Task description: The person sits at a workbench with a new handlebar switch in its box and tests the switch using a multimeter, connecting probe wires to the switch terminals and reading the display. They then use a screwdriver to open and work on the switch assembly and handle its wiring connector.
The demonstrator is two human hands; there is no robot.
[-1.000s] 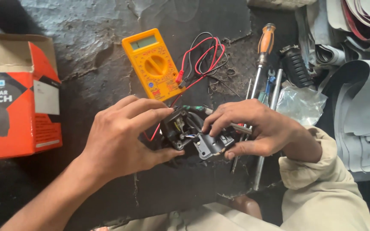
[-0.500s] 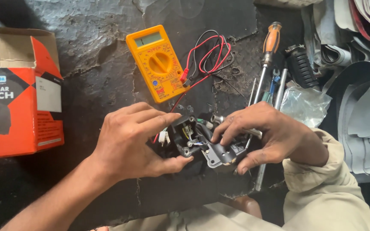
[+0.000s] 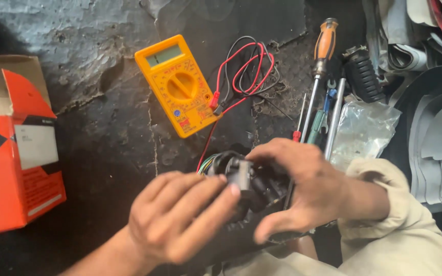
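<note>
Both hands have drawn closer together and nearer to the camera than half a second ago, and the yellow multimeter (image 3: 179,85) now sits farther from them, out on the dark stained floor (image 3: 103,133). Left hand (image 3: 180,220) comes in from the near left with its fingers curled over the near side of a black switch housing (image 3: 246,181), fingertips pressed against it. Right hand (image 3: 297,186) wraps the same housing from the right, thumb underneath and fingers arched over the top, so the part is grasped between the two hands, lifted just above the floor at the near centre. A small bundle of coloured wires (image 3: 208,164) sticks out of the housing on its left side. Red and black test leads (image 3: 246,69) lie coiled just right of the multimeter, one red lead running down towards the housing. Farther right lies a screwdriver with an orange handle (image 3: 323,51), a black ribbed rubber grip (image 3: 362,76) beside it, and a crumpled clear plastic bag (image 3: 367,130) near the right wrist. An orange cardboard box (image 3: 16,153) stands open at the far left edge
</note>
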